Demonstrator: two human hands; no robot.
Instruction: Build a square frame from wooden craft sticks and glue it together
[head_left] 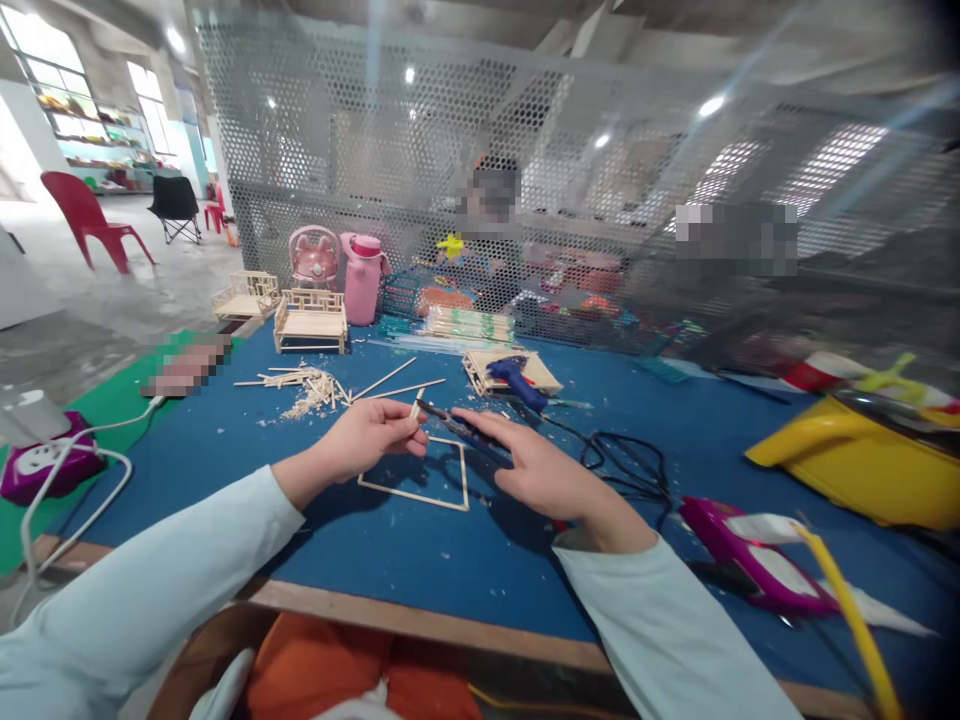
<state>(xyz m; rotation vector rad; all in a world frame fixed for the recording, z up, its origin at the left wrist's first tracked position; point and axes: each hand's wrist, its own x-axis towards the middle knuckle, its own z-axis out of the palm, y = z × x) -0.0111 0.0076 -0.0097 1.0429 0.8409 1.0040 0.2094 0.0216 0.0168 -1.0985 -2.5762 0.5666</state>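
Note:
Between its thumb and fingers, my left hand [381, 437] pinches a short wooden stick [416, 405]. My right hand [544, 468] is wrapped round dark-handled pliers [480, 437], whose jaws reach the stick's upper end. Whether the jaws touch the stick I cannot tell. Below both hands a rectangular frame of thin wooden sticks [420, 495] lies flat on the blue table, its upper left part hidden by my left hand. Beyond the hands, a heap of cut wooden sticks [315, 388] lies to the left. A blue glue gun [519, 380] rests on a small wooden stick platform [551, 378].
Miniature wooden beds [311, 325], a pink flask [363, 280] and bundled sticks [469, 323] stand along a perforated metal screen [405, 150]. A black cord [626, 465], purple power strip [765, 560] and yellow container [862, 460] occupy the right. People sit beyond the screen.

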